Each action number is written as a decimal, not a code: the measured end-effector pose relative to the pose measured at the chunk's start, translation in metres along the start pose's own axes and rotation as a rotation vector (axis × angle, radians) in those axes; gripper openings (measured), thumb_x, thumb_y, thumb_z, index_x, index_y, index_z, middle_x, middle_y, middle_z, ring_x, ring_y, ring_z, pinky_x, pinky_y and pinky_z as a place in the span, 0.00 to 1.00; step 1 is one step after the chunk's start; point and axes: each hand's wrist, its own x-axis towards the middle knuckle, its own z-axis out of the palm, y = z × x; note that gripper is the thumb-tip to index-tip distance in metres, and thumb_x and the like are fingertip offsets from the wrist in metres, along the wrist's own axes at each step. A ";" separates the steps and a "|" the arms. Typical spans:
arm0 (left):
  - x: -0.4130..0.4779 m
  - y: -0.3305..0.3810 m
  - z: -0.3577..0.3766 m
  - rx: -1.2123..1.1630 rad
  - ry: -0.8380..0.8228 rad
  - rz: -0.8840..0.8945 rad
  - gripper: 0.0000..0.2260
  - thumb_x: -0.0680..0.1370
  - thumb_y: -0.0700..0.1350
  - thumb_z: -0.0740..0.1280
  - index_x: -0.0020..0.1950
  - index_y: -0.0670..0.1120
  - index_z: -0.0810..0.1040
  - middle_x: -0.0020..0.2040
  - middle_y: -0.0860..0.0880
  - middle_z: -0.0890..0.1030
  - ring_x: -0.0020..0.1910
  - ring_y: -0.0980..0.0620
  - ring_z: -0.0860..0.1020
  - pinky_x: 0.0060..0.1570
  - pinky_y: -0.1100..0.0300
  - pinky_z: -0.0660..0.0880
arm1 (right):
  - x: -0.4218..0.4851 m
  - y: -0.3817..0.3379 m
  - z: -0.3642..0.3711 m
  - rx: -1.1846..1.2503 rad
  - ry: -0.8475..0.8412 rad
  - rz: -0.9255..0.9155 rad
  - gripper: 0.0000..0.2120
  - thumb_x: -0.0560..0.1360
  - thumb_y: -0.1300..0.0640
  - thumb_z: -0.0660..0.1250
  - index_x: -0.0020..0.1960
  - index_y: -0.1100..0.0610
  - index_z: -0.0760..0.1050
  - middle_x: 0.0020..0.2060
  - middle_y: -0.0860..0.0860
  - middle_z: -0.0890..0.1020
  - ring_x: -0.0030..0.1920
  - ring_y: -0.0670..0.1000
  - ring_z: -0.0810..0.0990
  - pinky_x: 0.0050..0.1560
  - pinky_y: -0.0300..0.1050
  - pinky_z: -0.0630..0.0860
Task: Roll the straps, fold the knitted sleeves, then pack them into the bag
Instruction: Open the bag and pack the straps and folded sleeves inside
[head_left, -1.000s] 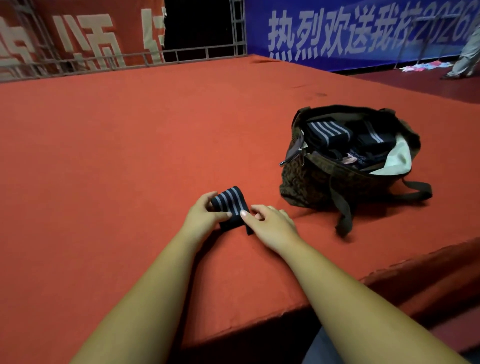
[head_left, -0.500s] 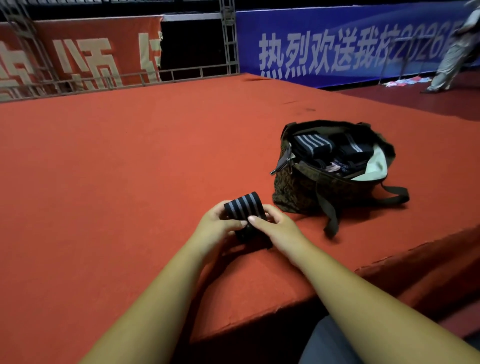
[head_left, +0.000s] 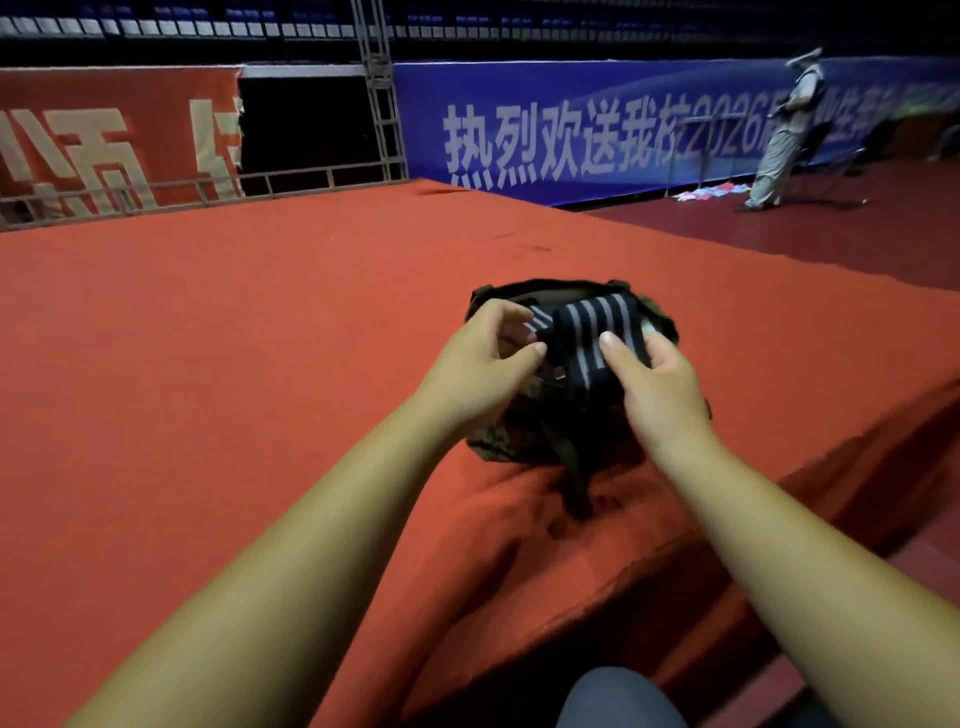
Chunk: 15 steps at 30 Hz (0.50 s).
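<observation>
A rolled black strap with grey stripes is held over the open mouth of a dark patterned bag, which sits on the red carpeted platform. My right hand grips the roll, thumb on top and fingers underneath. My left hand hovers at the bag's left rim with curled fingers; whether it holds anything is unclear. Another striped piece shows inside the bag beside my left fingers. My hands hide most of the bag's contents.
The platform's edge drops off just right of the bag to a dark red floor. The bag's carry strap lies toward me. A metal truss, railing and banners stand at the back. A person stands far right.
Both hands lifted the rolled strap off the carpet and carried it right and forward over the bag. My left hand has come off the roll; the right hand alone grips it.
</observation>
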 end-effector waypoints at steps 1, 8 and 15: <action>0.016 0.003 0.003 0.142 0.005 0.073 0.11 0.81 0.45 0.71 0.63 0.48 0.79 0.56 0.52 0.82 0.53 0.53 0.81 0.59 0.54 0.79 | 0.013 0.000 -0.010 -0.017 0.031 0.025 0.15 0.80 0.42 0.72 0.56 0.53 0.83 0.51 0.47 0.88 0.54 0.47 0.86 0.60 0.50 0.81; 0.121 0.019 0.037 0.816 -0.144 0.271 0.12 0.79 0.44 0.66 0.58 0.50 0.86 0.63 0.47 0.76 0.64 0.40 0.72 0.63 0.45 0.74 | 0.080 0.001 -0.041 -0.195 0.039 0.171 0.10 0.80 0.47 0.65 0.50 0.53 0.78 0.42 0.49 0.82 0.43 0.56 0.80 0.50 0.56 0.79; 0.187 0.003 0.067 1.134 -0.444 0.150 0.20 0.79 0.45 0.64 0.69 0.54 0.81 0.68 0.47 0.77 0.68 0.40 0.73 0.62 0.45 0.73 | 0.120 0.015 -0.030 -0.389 -0.075 0.092 0.06 0.83 0.53 0.67 0.52 0.53 0.82 0.42 0.48 0.84 0.47 0.54 0.82 0.45 0.44 0.70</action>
